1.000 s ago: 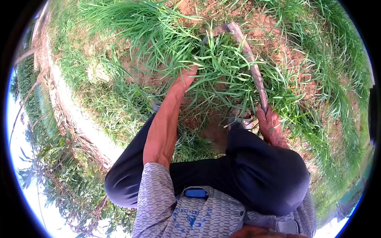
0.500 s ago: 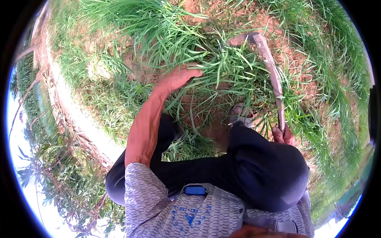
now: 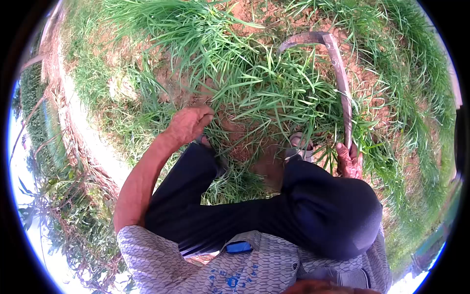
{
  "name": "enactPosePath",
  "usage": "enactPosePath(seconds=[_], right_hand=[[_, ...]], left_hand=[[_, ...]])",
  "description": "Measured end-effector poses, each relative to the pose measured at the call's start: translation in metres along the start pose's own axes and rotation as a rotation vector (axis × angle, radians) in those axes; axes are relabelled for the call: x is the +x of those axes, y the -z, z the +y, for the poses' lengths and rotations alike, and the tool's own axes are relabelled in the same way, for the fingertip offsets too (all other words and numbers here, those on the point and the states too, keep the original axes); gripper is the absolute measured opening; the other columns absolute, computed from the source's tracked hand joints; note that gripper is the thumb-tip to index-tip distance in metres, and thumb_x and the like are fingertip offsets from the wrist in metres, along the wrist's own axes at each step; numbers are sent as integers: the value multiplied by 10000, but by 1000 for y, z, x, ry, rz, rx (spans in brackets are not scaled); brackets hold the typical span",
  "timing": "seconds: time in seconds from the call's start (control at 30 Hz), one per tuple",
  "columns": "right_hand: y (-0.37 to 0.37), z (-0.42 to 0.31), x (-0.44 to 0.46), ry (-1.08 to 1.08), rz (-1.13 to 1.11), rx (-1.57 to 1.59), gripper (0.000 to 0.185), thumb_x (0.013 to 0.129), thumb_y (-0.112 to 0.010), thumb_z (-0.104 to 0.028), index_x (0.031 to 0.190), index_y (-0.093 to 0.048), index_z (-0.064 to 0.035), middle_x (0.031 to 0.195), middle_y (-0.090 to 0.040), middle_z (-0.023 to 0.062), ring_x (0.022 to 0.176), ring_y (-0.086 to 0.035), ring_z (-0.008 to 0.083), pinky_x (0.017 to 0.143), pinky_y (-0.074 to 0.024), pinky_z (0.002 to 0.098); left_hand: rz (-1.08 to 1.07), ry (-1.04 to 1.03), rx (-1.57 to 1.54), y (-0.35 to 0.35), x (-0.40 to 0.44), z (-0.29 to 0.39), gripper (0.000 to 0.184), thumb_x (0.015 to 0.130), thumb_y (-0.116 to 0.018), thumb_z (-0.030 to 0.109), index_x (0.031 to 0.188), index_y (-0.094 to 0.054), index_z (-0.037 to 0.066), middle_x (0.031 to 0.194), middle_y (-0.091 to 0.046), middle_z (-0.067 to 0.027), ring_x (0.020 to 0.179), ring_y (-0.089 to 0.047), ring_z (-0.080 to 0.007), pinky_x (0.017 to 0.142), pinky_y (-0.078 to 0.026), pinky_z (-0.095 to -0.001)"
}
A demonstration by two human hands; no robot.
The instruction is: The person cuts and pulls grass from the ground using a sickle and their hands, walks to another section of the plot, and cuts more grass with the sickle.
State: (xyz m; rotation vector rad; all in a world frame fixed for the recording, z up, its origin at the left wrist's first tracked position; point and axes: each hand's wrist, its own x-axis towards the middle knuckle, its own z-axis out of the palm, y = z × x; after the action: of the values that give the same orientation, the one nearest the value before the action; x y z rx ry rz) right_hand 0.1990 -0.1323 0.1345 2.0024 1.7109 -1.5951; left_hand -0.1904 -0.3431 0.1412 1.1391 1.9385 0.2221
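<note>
One sickle [image 3: 335, 58]: curved brown blade [image 3: 303, 38], long handle [image 3: 344, 90] clasped by right grip [image 3: 349, 162]; left grip [image 3: 189, 123]: cannot tell.

On my patterned shirt [image 3: 161, 259], just beside the blue patch [image 3: 239, 247], blue characters [image 3: 253, 269] stand around a small blue emblem [image 3: 232, 281]; they are too small and blurred for me to read with any certainty.

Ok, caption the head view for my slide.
Right hand grips a sickle by its handle, left hand near long green grass.
</note>
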Motion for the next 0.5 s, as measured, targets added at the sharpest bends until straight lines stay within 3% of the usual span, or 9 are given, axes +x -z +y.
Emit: enactPosePath(seconds=[0.03, 0.1, 0.17, 0.3, 0.33, 0.4, 0.43, 0.47, 0.5], right_hand=[[-1, 2, 2, -30, -43, 27, 460, 837, -646, -456, 1030, -556, -49, 613, -401, -35, 469, -326, 59, 415, -249, 261], [-3, -1, -2, -18, -31, 35, 433, 830, -664, -441, 989, -555, -53, 612, -408, -35, 466, -336, 64, 417, -257, 257], [-4, 5, -4, -65, -32, 91, 414, 828, -673, -428, 969, -550, -59, 601, -408, -37, 459, -337, 66, 415, -257, 258], [-4, 8, -6, -116, -69, 168, 372, 826, -693, -397, 930, -533, -78, 567, -401, -46, 442, -335, 68, 410, -254, 262], [-5, 7, -7, -115, -69, 169, 372, 826, -693, -397, 930, -533, -78, 567, -401, -46, 442, -335, 68, 410, -254, 262], [-9, 5, -9, -86, -80, 189, 377, 832, -686, -401, 946, -534, -76, 559, -393, -52, 432, -331, 67, 406, -249, 258], [-10, 4, -9, -71, -85, 199, 379, 835, -683, -403, 954, -535, -75, 554, -390, -55, 428, -330, 66, 404, -247, 256], [-11, 3, -8, -77, -88, 199, 383, 836, -681, -405, 958, -535, -73, 554, -388, -53, 423, -331, 67, 397, -252, 257], [-11, 3, -8, -78, -87, 200, 383, 836, -681, -405, 958, -535, -73, 554, -388, -53, 423, -331, 67, 397, -252, 257]], left_hand=[[46, -45, 130, -21, 21, 13, 190, 891, -563, 197, 1016, -608, 61, 885, -620, -170, 783, -605, -353, 698, -491, -406], [147, 130, 114, -48, 68, 32, 248, 908, -534, 274, 1005, -602, 57, 910, -622, -179, 769, -603, -349, 682, -495, -417], [305, 69, 19, -58, 99, 29, 257, 864, -568, 289, 984, -602, 65, 810, -626, -206, 782, -628, -375, 695, -501, -450], [414, 135, 24, -93, 163, 17, 282, 822, -603, 313, 975, -615, 76, 816, -641, -179, 764, -640, -353, 678, -505, -444], [545, 162, -300, -114, 177, 3, 279, 796, -623, 313, 957, -625, 84, 820, -645, -168, 772, -643, -342, 680, -507, -435], [334, 374, 53, -85, 180, 26, 235, 764, -641, 318, 872, -647, 110, 837, -651, -149, 824, -638, -323, 706, -504, -422], [335, 373, 55, -98, 189, 15, 235, 764, -641, 318, 872, -647, 110, 837, -651, -149, 824, -638, -323, 706, -504, -422], [497, 331, -289, -99, 190, 19, 232, 762, -640, 323, 863, -647, 114, 847, -655, -138, 815, -639, -334, 698, -506, -432], [446, 276, -100, -98, 189, 18, 243, 758, -642, 328, 888, -640, 124, 850, -658, -130, 804, -639, -344, 692, -505, -446]])
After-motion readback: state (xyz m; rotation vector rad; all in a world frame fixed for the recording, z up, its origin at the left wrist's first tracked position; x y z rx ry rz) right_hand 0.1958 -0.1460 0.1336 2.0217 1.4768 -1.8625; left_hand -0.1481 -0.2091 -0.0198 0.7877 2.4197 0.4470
